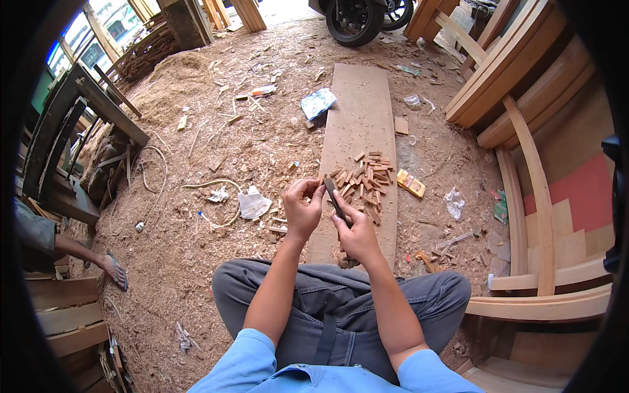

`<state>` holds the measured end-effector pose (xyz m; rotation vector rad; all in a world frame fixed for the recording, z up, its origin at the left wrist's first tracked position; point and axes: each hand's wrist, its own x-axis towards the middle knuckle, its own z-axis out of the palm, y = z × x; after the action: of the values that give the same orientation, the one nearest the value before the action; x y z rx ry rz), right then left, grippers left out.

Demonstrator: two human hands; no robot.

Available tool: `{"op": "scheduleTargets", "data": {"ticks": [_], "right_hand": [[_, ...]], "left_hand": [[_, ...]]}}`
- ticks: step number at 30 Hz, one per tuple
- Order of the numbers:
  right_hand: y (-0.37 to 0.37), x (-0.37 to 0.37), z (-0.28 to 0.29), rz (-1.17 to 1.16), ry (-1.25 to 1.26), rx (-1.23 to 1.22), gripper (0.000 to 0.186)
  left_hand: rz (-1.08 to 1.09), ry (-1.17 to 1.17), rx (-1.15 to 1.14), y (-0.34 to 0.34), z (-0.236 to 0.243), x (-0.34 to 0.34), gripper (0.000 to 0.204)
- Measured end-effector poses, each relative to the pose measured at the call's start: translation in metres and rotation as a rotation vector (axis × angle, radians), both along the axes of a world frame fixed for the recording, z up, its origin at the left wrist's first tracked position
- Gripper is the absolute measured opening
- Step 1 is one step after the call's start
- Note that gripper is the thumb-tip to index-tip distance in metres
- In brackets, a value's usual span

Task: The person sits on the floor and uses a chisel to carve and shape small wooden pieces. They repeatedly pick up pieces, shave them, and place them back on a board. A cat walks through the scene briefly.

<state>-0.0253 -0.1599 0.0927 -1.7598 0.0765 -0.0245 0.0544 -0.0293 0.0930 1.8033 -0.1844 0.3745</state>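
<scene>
My right hand is wrapped round a narrow, dark, flat bar-shaped tool, tilted with its upper end toward my left hand. Whether it is a file or a chisel I cannot tell. Close beside that end, my left hand is closed in a pinch of thumb and fingers. Whatever is in the pinch is too small to make out. Just beyond both hands, a pile of small cut wood pieces lies on a long flat board that stretches away from my crossed legs.
Sawdust and shavings cover the ground. A yellow packet lies right of the board, a blue-white packet at its left edge. Wooden frames lean at the right. Another person's foot is at the left, a motorcycle wheel at the far end.
</scene>
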Motion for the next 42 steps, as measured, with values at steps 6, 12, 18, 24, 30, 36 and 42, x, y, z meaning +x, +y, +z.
{"op": "scheduleTargets", "data": {"ticks": [6,12,18,24,30,36,42], "right_hand": [[-0.017,0.025,-0.002,-0.383,-0.055,0.061,0.053],[-0.047,0.012,0.012,-0.350,0.116,0.287,0.053],[-0.004,0.006,0.002,0.044,-0.007,0.025,0.056],[-0.004,0.004,-0.002,0.074,0.032,-0.036,0.056],[-0.007,0.008,-0.018,-0.014,0.063,-0.014,0.054],[0.003,0.017,-0.027,-0.171,0.085,-0.018,0.050],[-0.055,0.034,-0.003,-0.602,0.154,0.203,0.053]], "left_hand": [[-0.222,-0.198,0.171,-0.014,0.001,-0.018,0.007],[0.019,-0.148,0.075,-0.008,-0.001,-0.011,0.010],[0.063,0.218,-0.222,-0.001,-0.022,0.001,0.010],[0.064,0.044,-0.005,0.000,-0.026,0.002,0.008],[0.016,-0.050,0.115,-0.006,-0.023,0.004,0.007],[0.041,0.001,0.098,-0.007,-0.019,0.001,0.008],[-0.082,0.089,-0.030,-0.011,-0.014,-0.017,0.010]]}}
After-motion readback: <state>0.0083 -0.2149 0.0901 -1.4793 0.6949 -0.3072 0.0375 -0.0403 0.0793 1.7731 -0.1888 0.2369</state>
